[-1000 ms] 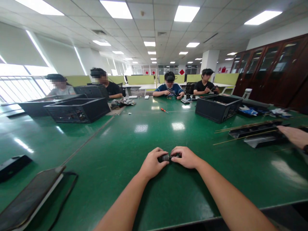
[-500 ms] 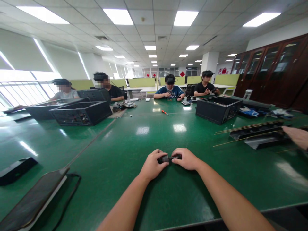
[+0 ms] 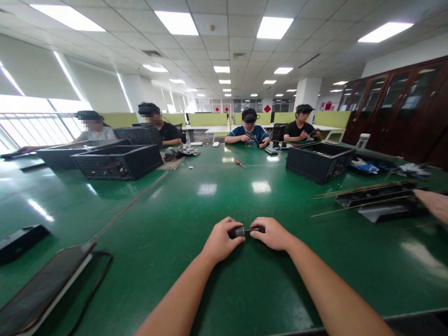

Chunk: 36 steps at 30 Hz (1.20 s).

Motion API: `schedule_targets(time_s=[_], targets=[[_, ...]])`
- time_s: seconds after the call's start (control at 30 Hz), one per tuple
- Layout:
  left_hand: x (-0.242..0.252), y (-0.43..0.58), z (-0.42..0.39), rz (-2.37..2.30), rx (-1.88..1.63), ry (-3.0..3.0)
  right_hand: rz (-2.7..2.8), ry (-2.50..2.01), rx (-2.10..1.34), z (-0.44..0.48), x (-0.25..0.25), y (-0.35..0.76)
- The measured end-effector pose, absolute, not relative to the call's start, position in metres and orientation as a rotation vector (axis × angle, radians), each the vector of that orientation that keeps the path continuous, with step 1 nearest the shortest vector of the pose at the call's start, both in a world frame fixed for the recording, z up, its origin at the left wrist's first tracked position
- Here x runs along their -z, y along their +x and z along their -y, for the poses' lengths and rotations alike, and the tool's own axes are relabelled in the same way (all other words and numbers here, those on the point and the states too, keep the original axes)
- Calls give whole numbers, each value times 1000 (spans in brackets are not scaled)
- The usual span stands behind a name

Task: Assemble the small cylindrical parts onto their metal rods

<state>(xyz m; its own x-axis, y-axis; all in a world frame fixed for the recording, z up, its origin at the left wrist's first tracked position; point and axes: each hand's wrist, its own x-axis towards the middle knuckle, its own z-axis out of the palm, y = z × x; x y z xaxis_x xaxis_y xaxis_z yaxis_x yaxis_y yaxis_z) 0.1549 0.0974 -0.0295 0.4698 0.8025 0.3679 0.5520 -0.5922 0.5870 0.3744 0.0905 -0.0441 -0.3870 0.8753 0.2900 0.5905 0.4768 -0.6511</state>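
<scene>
My left hand (image 3: pixel 220 240) and my right hand (image 3: pixel 272 232) rest on the green table (image 3: pixel 210 205) close in front of me, both closed on one small dark part (image 3: pixel 245 230). The part shows a grey cylindrical end at my left fingers and a thin black ribbed piece running to my right fingers. Most of it is hidden inside my fingers, so I cannot name it. Both forearms stretch forward from the table's near edge.
A dark flat panel (image 3: pixel 42 291) lies near left, a black piece (image 3: pixel 21 238) beyond it. Open black computer cases stand at left (image 3: pixel 117 162) and right (image 3: pixel 317 162). Black trays with thin rods (image 3: pixel 378 198) lie right, beside another person's hand (image 3: pixel 434 203). Several people sit at the far side; a red screwdriver (image 3: pixel 240 163) lies mid-table.
My hands stay together on the small part and have barely shifted. The other person's hand at the right edge has drawn back toward the right. The view has drifted slightly.
</scene>
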Motion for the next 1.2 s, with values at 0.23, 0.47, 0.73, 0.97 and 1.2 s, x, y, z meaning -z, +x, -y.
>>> schedule_targets(time_s=[0.23, 0.47, 0.73, 0.97, 1.2], targets=[[29, 155, -97, -1137, -904, 2321, 2113, -1209, -611, -89, 42, 375], [32, 152, -98, -1130, -920, 2323, 2093, -1204, -639, -88, 38, 374], [30, 153, -97, -1112, -923, 2320, 2093, -1219, -655, -89, 38, 375], [30, 154, -97, -1110, -932, 2325, 2098, -1215, -642, -90, 40, 376], [30, 154, -98, -1110, -929, 2312, 2095, -1218, -647, -89, 38, 375]])
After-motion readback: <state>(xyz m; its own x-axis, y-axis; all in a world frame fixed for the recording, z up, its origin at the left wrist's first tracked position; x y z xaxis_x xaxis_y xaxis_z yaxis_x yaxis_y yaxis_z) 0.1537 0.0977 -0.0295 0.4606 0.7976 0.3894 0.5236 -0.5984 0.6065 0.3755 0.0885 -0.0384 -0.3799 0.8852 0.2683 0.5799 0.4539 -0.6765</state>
